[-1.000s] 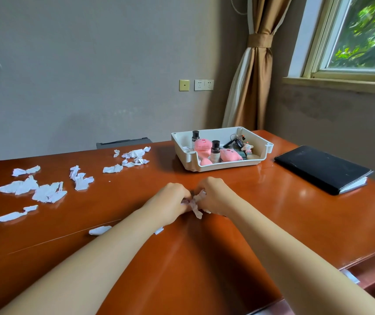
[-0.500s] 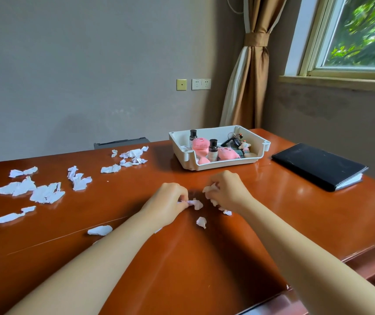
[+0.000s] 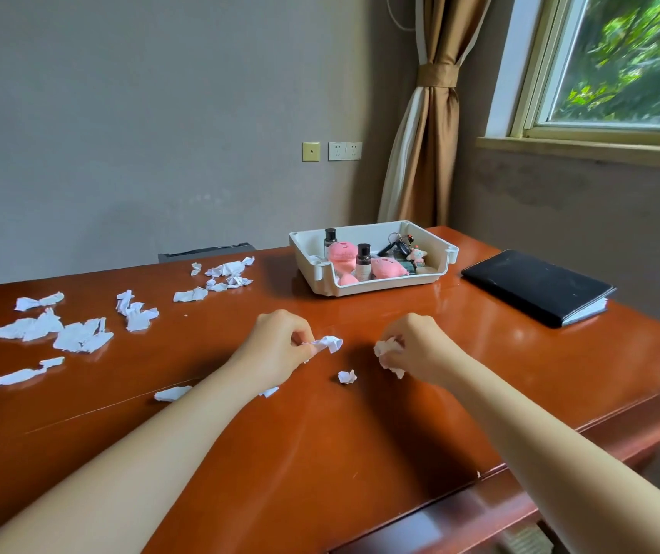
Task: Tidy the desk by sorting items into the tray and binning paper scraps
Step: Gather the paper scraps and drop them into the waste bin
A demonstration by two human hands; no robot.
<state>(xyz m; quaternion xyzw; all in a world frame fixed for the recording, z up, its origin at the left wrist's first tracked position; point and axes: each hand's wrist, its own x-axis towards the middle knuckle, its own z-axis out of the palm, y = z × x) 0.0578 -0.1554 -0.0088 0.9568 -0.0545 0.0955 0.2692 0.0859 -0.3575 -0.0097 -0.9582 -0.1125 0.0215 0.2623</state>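
Both hands are at the middle of the desk (image 3: 320, 453), a little apart. The left hand (image 3: 276, 345) pinches a scrap (image 3: 330, 343) at its fingertips. The right hand (image 3: 416, 347) is curled around a crumpled wad (image 3: 388, 349) of paper. One loose bit (image 3: 347, 377) lies on the wood between them, toward the near edge. More scraps (image 3: 76, 335) are strewn toward the left edge, and another cluster (image 3: 226, 273) sits by the far edge. The white tray (image 3: 364, 290) stands at the far edge, right of that cluster, holding pink toys (image 3: 342, 251), small bottles (image 3: 363, 259) and keys (image 3: 396, 245). A black notebook (image 3: 532, 285) lies shut near the right edge.
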